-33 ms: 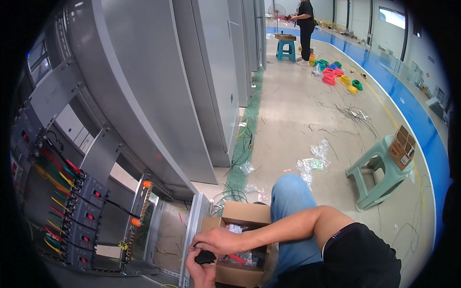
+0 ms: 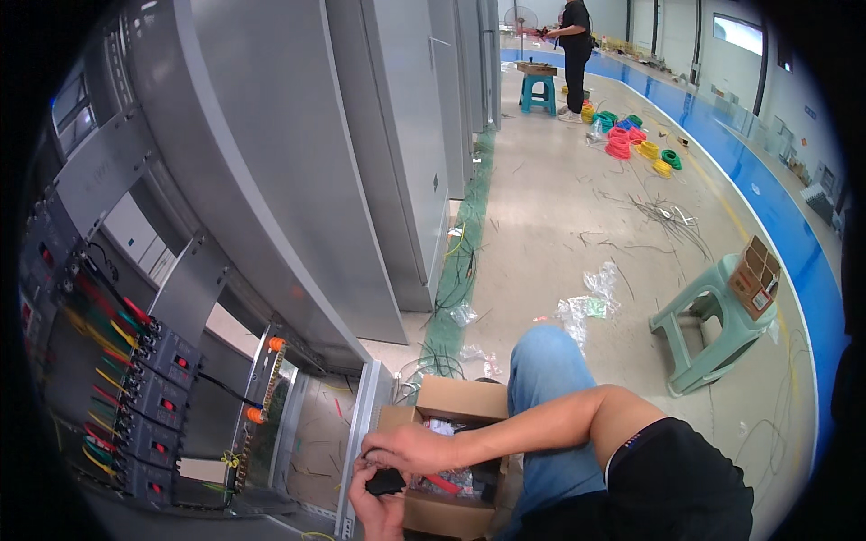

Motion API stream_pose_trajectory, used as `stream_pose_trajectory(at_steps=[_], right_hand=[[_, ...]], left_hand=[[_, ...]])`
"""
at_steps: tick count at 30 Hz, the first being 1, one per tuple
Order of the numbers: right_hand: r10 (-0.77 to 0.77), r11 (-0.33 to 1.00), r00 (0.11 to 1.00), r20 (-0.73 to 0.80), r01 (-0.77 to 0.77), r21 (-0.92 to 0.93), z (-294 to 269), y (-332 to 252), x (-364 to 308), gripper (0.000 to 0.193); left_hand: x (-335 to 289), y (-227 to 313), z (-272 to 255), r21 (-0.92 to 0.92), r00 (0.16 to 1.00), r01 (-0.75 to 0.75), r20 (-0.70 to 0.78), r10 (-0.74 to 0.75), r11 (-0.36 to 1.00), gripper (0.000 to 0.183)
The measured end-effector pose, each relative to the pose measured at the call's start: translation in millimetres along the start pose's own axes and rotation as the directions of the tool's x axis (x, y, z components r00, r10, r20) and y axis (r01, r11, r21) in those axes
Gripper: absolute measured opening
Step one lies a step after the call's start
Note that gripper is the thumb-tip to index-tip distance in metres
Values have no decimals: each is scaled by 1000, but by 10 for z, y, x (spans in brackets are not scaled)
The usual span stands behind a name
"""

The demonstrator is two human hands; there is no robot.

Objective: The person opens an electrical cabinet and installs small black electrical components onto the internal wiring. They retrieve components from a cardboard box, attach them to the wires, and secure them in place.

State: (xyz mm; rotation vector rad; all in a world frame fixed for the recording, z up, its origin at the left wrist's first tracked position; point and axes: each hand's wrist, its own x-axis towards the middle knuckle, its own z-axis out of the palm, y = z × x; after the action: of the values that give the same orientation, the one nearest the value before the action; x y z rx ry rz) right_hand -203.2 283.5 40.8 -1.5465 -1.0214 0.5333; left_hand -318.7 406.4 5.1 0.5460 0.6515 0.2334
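- One black piece (image 2: 386, 481), small: we find it in the left hand, just beside the open cardboard box; since the earlier frame its outline has turned slightly and looks more angular.
- One left hand (image 2: 379, 512): fingers and thumb closed around the black piece; its place matches the earlier frame.
- One right hand (image 2: 406, 448): fingers bent and drawn in above the piece, shifted slightly since before; we cannot make out whether they pinch anything.
- One cardboard box (image 2: 462, 397), flaps up, below the right forearm (image 2: 532, 426): unmoved.
- One red item (image 2: 442, 485), long, inside that box among clear plastic bags: a little more of it shows to us now.
- One jeans-clad knee (image 2: 546, 365), beside the box: as before.
- One grey metal upright (image 2: 363, 433), just left of the hands: as before.
- One set of dark breakers (image 2: 165, 406) with coloured wires, farther left: unchanged.
- One green stool (image 2: 708, 329) bearing a small carton (image 2: 756, 278), well to the right: unchanged.
- One co-worker (image 2: 575, 54) in black, standing near coloured wire coils (image 2: 621, 144): we note the same stance.
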Motion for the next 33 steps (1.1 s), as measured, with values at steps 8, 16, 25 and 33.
stream_pose_trajectory(at_steps=[8,16,25,33], right_hand=[[-50,993,993,-110,39,-108,-47,348,163,28],[414,752,905,97,-400,524,-131,224,46,25],[327,743,925,193,-378,552,-147,282,158,30],[391,714,883,258,-468,520,-183,344,218,35]], left_hand=[[-4,39,33,320,979,-200,99,177,926,9],[33,102,104,334,981,-172,147,129,927,10],[-34,210,4,223,985,-168,70,157,960,14],[-14,265,32,386,918,-369,8,396,846,9]])
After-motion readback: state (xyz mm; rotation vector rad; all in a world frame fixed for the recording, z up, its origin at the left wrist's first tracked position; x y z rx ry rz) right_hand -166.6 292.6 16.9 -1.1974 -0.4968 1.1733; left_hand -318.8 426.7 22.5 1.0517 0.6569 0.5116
